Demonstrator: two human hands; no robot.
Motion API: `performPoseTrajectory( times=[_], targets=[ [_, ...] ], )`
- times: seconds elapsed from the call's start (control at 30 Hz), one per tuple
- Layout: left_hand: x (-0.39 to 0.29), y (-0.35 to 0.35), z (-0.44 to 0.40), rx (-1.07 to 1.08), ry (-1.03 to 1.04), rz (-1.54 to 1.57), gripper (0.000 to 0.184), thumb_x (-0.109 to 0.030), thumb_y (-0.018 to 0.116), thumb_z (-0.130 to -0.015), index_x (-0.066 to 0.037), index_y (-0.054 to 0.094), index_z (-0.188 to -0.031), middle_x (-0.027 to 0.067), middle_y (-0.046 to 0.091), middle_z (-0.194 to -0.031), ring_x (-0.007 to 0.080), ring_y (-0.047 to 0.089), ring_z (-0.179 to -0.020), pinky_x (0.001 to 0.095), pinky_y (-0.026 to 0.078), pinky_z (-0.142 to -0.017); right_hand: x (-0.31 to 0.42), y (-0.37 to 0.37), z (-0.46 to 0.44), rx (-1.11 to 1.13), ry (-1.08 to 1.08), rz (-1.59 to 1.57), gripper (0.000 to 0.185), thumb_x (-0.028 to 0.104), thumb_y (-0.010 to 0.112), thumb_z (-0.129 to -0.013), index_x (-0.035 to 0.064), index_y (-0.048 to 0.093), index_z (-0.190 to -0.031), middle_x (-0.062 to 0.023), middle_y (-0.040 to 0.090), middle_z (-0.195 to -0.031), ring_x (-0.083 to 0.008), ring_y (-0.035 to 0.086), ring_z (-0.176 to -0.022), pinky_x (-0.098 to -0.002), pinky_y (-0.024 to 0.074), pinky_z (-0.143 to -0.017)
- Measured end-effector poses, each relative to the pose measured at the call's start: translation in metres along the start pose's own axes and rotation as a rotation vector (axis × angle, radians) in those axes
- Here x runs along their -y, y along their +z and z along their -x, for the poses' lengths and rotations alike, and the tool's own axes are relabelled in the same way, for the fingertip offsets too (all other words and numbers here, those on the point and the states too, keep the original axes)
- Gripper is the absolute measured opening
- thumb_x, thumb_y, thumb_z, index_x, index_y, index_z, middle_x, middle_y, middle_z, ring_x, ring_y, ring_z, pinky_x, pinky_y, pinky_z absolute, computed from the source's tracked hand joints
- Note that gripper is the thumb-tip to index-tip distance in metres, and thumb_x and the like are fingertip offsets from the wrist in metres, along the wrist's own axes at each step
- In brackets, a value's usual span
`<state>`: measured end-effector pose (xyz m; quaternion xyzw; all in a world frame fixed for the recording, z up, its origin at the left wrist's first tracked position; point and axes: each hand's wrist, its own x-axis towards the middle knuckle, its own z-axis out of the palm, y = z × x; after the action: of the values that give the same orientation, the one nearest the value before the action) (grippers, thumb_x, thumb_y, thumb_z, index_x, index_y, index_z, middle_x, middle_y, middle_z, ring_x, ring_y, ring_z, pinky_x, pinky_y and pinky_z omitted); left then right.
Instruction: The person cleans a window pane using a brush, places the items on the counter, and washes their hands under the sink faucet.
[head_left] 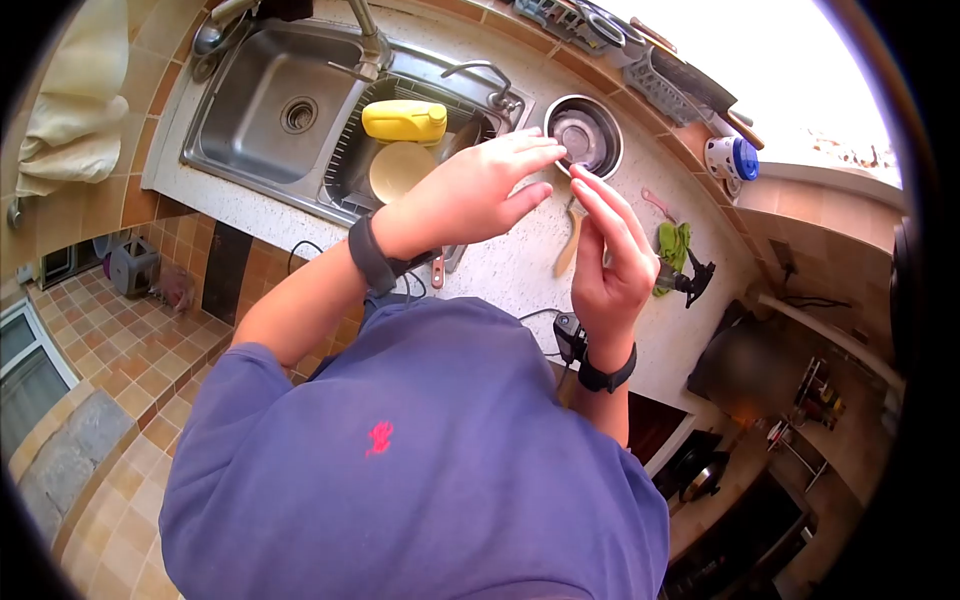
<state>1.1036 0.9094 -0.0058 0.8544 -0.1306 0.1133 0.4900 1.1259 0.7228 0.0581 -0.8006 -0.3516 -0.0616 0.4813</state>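
Observation:
My left hand [480,192] is stretched out above the counter, fingers straight and thumb apart, with nothing in it. Facing it, my right hand [612,255] is raised with its fingers extended and also holds nothing. The fingertips of both hands come close together just in front of a round steel bowl [583,135], and a small gap shows between them. Under and between the hands lies a tool with a pale wooden handle [568,248]; its far end is partly hidden. A wooden-handled knife [438,270] lies below my left wrist, partly covered.
Left is a steel sink [240,120]. A yellow jug [405,121] and a cream plate [400,172] sit in the wire rack [345,150] over the second basin. Right are a green cloth [675,245] and a black nozzle [698,280]. Baskets [660,95] line the sill.

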Motion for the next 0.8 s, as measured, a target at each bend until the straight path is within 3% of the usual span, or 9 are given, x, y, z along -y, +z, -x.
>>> performPoseTrajectory(
  times=[0.07,0.1,0.33,0.47,0.6,0.8],
  targets=[
    [-0.001,-0.007,0.003,0.076,-0.149,0.235,0.045,-0.014,0.063,-0.096,0.001,0.058,-0.138,0.0241,0.066,-0.128,0.0354,0.064,-0.121,0.0399,0.049,-0.103,0.005,0.007,0.002,0.031,-0.013,-0.009,0.036,-0.017,0.058,-0.085,-0.0031,0.073,-0.115,-0.0204,0.072,-0.117,-0.0300,0.072,-0.104,-0.0350,0.0566,-0.089],
    [0.001,-0.004,0.006,0.033,-0.114,0.213,0.045,-0.010,0.061,-0.094,0.001,0.058,-0.138,0.0236,0.069,-0.122,0.0335,0.068,-0.112,0.0377,0.052,-0.097,0.004,0.011,0.003,0.055,-0.071,-0.005,0.037,-0.017,0.058,-0.082,-0.0038,0.072,-0.115,-0.0205,0.071,-0.117,-0.0331,0.071,-0.106,-0.0375,0.0561,-0.091],
    [0.012,0.002,0.016,-0.054,-0.009,0.069,0.046,-0.007,0.064,-0.091,0.000,0.060,-0.136,0.0222,0.068,-0.122,0.0338,0.068,-0.106,0.0367,0.054,-0.094,0.006,0.032,0.004,0.206,-0.317,0.047,0.041,-0.009,0.063,-0.077,-0.0025,0.070,-0.117,-0.0191,0.069,-0.122,-0.0362,0.067,-0.116,-0.0458,0.0529,-0.102],
    [0.011,0.000,0.017,-0.074,0.005,0.055,0.044,-0.007,0.062,-0.092,0.004,0.059,-0.135,0.0240,0.068,-0.122,0.0358,0.068,-0.110,0.0386,0.053,-0.097,0.011,0.033,0.004,0.269,-0.352,0.133,0.043,-0.008,0.063,-0.076,-0.0010,0.069,-0.118,-0.0181,0.070,-0.124,-0.0349,0.066,-0.121,-0.0485,0.0495,-0.107],
    [-0.002,-0.004,0.014,-0.056,-0.127,0.050,0.044,-0.004,0.058,-0.091,0.005,0.060,-0.133,0.0261,0.067,-0.123,0.0378,0.065,-0.116,0.0405,0.052,-0.100,0.002,0.019,0.000,0.075,-0.255,0.120,0.034,-0.011,0.059,-0.083,-0.0034,0.072,-0.114,-0.0199,0.072,-0.117,-0.0356,0.068,-0.119,-0.0493,0.0491,-0.107],
    [-0.004,-0.004,0.013,-0.057,-0.078,-0.073,0.043,-0.007,0.059,-0.091,0.005,0.060,-0.132,0.0249,0.066,-0.126,0.0402,0.061,-0.123,0.0432,0.049,-0.105,0.007,0.023,0.003,0.107,-0.246,0.061,0.036,-0.013,0.058,-0.081,-0.0046,0.071,-0.113,-0.0202,0.072,-0.119,-0.0366,0.067,-0.119,-0.0488,0.0498,-0.107]
  ],
)
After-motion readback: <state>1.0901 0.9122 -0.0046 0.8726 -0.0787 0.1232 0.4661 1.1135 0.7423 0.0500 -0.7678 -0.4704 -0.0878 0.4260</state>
